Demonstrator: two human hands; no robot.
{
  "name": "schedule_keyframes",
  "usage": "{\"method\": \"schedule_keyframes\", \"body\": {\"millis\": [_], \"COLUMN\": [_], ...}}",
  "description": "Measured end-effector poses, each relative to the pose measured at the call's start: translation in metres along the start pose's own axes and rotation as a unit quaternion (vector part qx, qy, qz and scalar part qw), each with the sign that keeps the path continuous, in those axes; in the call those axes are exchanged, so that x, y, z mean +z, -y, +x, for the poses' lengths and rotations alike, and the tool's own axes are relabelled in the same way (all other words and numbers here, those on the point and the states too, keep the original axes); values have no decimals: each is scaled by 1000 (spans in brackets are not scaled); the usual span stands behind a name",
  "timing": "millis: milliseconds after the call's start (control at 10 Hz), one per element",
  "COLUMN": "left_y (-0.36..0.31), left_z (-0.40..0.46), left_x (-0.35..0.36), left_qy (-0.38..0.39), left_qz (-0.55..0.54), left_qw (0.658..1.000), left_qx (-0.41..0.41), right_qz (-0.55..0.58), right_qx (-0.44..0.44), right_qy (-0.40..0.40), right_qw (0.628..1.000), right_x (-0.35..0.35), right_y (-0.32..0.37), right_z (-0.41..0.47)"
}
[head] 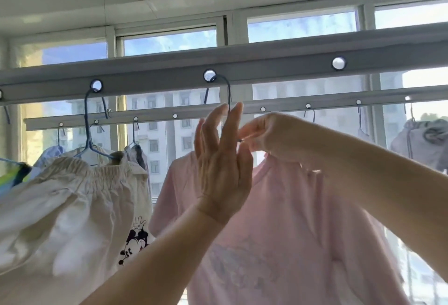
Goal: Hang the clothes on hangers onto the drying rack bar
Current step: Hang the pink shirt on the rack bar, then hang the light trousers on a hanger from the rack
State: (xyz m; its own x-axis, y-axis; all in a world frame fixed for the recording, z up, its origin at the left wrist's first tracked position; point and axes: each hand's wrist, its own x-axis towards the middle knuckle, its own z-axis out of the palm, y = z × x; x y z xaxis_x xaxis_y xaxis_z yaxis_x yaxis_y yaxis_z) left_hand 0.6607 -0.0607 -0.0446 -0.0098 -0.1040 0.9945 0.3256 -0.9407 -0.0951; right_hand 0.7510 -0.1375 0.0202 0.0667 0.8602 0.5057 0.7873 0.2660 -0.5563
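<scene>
A pink T-shirt (278, 220) hangs on a blue wire hanger (226, 91) whose hook sits in a round hole of the near drying rack bar (266, 62). The left hand (223, 166) is raised in front of the hanger's neck with straight, slightly spread fingers (232, 123), while the right hand (269, 135) pinches the hanger just above the collar. Left of it hang cream shorts (72, 203) on another hanger; a second bar (278, 106) behind carries more clothes.

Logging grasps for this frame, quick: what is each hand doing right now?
Left hand: open, fingers straight, against the blue hanger hook.
Right hand: fingers curled, pinching the hanger neck above the pink shirt.
</scene>
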Motion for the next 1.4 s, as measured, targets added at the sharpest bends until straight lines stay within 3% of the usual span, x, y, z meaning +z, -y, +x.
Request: {"method": "schedule_keyframes", "body": {"millis": [100, 300, 500, 600, 700, 1000, 1200, 1400], "left_y": [-25, -66, -98, -120, -144, -219, -277, -345], "left_z": [17, 44, 62, 58, 52, 19, 7, 6], "left_x": [1, 4, 23, 44, 66, 147, 201, 280], "left_qy": [20, 105, 358, 418, 455, 504, 539, 520], "left_qz": [-59, -64, 12, 34, 25, -139, -170, -195], "left_qw": [998, 991, 925, 903, 888, 852, 825, 831], "left_qx": [17, -52, -127, -93, -60, -17, -4, 26], "right_qz": [30, 24, -22, -56, -80, -136, -141, -186], "right_qx": [4, 45, 113, 160, 210, 328, 357, 373], "right_qy": [18, -15, -56, -78, -117, -180, -225, -252], "right_qw": [999, 999, 992, 982, 967, 918, 896, 873], "right_x": [-7, -35, -61, -73, -87, -146, -204, -276], "right_y": [0, -13, -44, -60, -78, -140, -190, -245], "right_z": [-6, -36, -67, -88, -106, -183, -234, -271]}}
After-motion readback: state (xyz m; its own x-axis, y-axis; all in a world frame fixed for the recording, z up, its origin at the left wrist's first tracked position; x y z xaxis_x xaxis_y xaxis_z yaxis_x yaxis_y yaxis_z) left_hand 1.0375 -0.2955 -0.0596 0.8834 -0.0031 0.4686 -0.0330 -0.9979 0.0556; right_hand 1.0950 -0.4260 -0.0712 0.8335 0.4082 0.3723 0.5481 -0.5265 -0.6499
